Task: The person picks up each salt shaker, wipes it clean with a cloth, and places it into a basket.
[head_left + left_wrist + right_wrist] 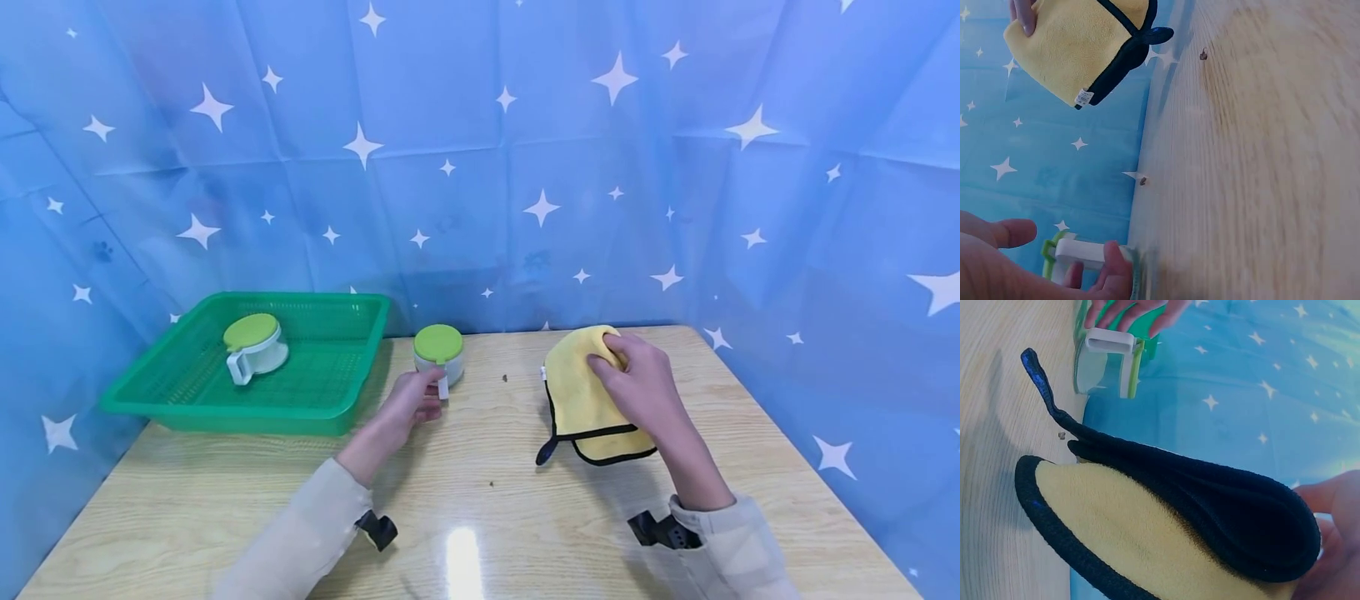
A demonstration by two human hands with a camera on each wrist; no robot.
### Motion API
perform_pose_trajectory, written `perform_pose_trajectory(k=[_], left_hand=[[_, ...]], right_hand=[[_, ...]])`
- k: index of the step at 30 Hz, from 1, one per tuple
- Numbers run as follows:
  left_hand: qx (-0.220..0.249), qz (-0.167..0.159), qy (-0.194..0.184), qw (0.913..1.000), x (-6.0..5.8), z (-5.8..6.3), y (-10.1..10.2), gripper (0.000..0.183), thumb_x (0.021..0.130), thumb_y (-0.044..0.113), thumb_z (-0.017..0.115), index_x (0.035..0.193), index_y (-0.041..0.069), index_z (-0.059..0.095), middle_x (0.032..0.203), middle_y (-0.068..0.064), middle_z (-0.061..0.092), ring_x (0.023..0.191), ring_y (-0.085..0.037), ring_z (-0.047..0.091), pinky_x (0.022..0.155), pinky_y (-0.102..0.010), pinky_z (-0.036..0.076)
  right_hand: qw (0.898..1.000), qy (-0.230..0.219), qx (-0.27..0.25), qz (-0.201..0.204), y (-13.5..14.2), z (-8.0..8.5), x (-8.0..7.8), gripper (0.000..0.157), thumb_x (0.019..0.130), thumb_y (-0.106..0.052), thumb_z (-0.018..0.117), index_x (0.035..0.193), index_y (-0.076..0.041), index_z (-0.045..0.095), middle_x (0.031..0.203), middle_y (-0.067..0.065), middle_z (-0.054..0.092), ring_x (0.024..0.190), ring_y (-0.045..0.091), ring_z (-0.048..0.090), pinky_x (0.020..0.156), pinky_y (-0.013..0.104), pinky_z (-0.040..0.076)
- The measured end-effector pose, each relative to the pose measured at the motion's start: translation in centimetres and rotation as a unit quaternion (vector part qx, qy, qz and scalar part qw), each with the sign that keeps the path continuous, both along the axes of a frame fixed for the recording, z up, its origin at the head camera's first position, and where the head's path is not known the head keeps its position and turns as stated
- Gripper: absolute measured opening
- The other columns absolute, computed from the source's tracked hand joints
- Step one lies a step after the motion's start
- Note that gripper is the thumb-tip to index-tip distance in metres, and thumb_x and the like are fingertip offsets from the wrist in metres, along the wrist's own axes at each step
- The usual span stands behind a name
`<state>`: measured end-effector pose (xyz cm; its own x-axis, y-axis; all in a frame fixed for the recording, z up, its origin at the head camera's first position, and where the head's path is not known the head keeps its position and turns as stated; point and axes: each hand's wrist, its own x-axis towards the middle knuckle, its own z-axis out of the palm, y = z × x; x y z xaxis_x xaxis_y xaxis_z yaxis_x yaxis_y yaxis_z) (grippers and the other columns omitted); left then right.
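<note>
A seasoning jar (438,343) with a green lid, clear body and white handle (1082,251) stands on the table. My left hand (407,402) is at that handle, fingers beside it and the thumb held apart; whether the fingertips touch it is unclear. My right hand (637,379) pinches a yellow cloth (581,383) with black edging near its top. The folded cloth hangs above the table, its dark loop (1038,378) dangling at one corner. In the right wrist view, the cloth hides most of the fingers.
A green plastic basket (247,410) stands at the left of the wooden table (525,517), with a second green-lidded jar (258,346) inside. Small dark specks (1204,55) lie on the tabletop. Behind hangs a blue curtain (465,208) with white stars.
</note>
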<state>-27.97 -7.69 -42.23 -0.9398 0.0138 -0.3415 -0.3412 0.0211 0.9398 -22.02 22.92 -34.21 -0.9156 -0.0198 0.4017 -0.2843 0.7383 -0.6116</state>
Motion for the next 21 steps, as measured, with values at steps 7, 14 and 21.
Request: perform_pose_trajectory(k=[7,14,21], left_hand=[[0.021,-0.022,-0.025,0.9992,-0.39,-0.25,0.12,0.047,0.102,0.037,0.055,0.132,0.0,0.055,0.128,-0.018,0.058,0.105,-0.031,0.066,0.087,-0.039,0.061],[0.038,-0.027,-0.026,0.9986,-0.82,-0.57,0.54,0.054,0.105,0.046,0.051,0.129,0.0,0.064,0.121,-0.015,0.062,0.095,-0.026,0.069,0.086,-0.037,0.063],[0.04,-0.003,-0.008,0.9992,-1.0,-0.98,0.52,0.047,0.106,0.043,0.049,0.1,0.0,0.068,0.098,-0.008,0.069,0.085,-0.028,0.073,0.08,-0.033,0.064]], right_hand=[[1.0,0.008,-0.002,-0.002,-0.06,-0.15,-0.07,0.013,0.099,-0.013,0.066,0.091,-0.002,0.064,0.08,0.007,0.046,0.064,0.016,0.041,0.057,0.026,0.036],[1.0,0.01,0.001,0.0,0.08,-0.47,-0.26,0.014,0.098,-0.012,0.067,0.09,-0.001,0.065,0.082,0.011,0.05,0.066,0.019,0.042,0.058,0.027,0.037],[1.0,-0.003,-0.006,0.002,0.03,-0.31,-0.09,0.02,0.099,-0.012,0.066,0.112,0.003,0.071,0.099,0.018,0.063,0.073,0.022,0.05,0.061,0.026,0.041]])
